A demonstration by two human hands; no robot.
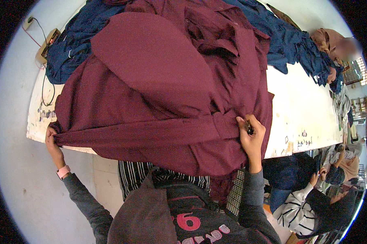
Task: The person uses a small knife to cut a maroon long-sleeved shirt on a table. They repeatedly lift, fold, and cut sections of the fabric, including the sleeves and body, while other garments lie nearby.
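A large maroon garment (151,77) lies heaped over the table and hangs past its near edge toward my lap. A long folded strip of it (151,132) runs stretched between my two hands. My left hand (52,141), with a pink watch band at the wrist, pinches the strip's left end near the table's front-left edge. My right hand (253,136) is closed at the strip's right end, thumb and fingertips on the cloth. A small dark tool (249,127) shows inside its curled fingers; its kind is mostly hidden.
Navy blue garments (283,42) are piled at the far side and back left of the white table (305,110). A power strip with cables (49,46) sits at the left edge. Other people work at right: one by the table's far end, another in a striped top (297,211).
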